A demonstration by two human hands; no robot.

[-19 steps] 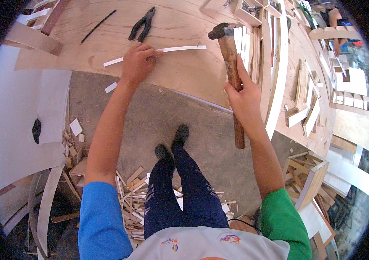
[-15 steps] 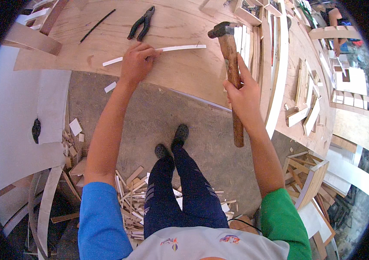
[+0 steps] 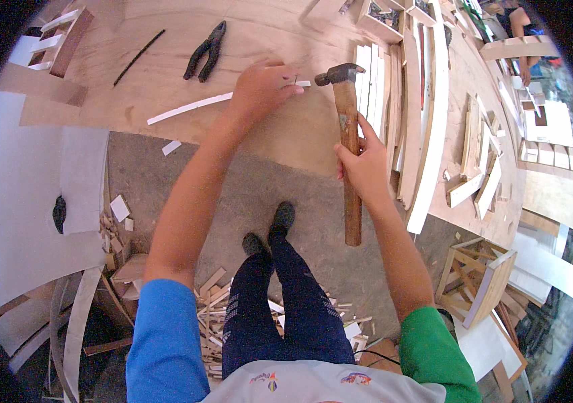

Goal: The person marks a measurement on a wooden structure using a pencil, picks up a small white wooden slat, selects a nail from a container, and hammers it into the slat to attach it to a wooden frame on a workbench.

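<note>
In my right hand [image 3: 365, 161] is a hammer [image 3: 348, 127], gripped midway along its wooden handle with the dark metal head up. A thin white strip [image 3: 192, 107] lies along the near part of the wooden table [image 3: 165, 70]. My left hand [image 3: 263, 91] is over the strip's right end, its upper fingers blurred. Its thumb and forefinger are apart, on either side of a small nail [image 3: 296, 79] at the strip. Black-handled pliers [image 3: 206, 52] and a thin dark rod [image 3: 140, 58] lie farther back to the left.
White and bare wood strips [image 3: 394, 101] are stacked right of the hammer, beside a box of small parts [image 3: 382, 21]. A wooden frame [image 3: 478, 282] stands at lower right. Wood offcuts [image 3: 212, 302] litter the floor by my legs. Another person's arm [image 3: 520, 27] shows at far right.
My left hand has moved right along the strip to the nail. The hammer has shifted slightly left and nearer to me in my right hand. The view has shifted a little.
</note>
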